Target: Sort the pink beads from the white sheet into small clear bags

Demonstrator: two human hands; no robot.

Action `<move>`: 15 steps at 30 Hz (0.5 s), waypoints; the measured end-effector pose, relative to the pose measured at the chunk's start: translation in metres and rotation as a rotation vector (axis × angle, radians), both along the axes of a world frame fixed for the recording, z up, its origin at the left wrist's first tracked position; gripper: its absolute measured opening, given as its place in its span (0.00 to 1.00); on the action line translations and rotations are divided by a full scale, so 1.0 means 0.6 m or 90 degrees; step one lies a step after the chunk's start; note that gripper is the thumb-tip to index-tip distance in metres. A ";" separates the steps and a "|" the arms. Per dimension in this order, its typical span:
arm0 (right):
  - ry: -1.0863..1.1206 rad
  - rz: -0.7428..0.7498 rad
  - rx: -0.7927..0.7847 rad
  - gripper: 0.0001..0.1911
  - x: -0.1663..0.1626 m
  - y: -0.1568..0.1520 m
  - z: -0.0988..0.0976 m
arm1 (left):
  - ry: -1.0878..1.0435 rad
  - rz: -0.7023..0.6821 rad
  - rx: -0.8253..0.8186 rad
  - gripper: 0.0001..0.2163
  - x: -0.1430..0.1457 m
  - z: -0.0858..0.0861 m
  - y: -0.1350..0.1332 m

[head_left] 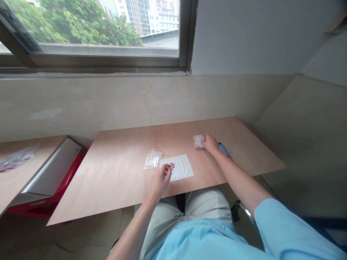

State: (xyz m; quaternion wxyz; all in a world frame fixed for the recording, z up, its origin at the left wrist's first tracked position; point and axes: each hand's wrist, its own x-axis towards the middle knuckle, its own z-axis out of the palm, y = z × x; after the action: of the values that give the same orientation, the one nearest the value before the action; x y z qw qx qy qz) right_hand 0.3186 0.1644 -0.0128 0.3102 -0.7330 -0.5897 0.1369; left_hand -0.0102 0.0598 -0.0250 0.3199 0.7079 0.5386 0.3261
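Note:
My left hand [160,179] is closed, its fingertips pinched at a small pink flower-like piece [172,166] over a white cloth or paper sheet [182,168]. Whether that piece is lifted or touching the sheet, I cannot tell. Farther right on the table, my right hand [210,143] has its fingers closed at the edge of a small clear plastic bag [198,141] with whitish and pink bits inside. Just left of the sheet lies a stack of clear plastic bags [153,159]. My right forearm partly covers a phone-like dark-edged object [223,150].
The wooden table [116,180] ends close to my lap. At the left, a second table [16,155] carries plastic-wrapped items [20,157]; a white box [54,168] and a red stool-like object [66,180] sit between the tables. A tiled wall [121,101] rises behind.

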 end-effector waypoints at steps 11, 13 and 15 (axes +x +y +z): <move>0.193 0.138 0.020 0.14 -0.063 -0.147 -0.039 | 0.173 0.252 0.119 0.17 -0.087 -0.049 0.097; 0.228 0.187 -0.011 0.13 -0.089 -0.178 -0.038 | 0.248 0.275 0.110 0.24 -0.086 -0.055 0.118; 0.245 0.227 -0.034 0.13 -0.111 -0.202 -0.036 | 0.317 0.297 0.097 0.28 -0.077 -0.058 0.134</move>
State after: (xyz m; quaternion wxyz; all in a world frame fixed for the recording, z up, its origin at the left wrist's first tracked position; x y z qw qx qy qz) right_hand 0.2519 0.0430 -0.0347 0.3680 -0.5861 -0.6356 0.3421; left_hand -0.0564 0.1403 -0.0600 0.0417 0.6455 0.7216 0.2469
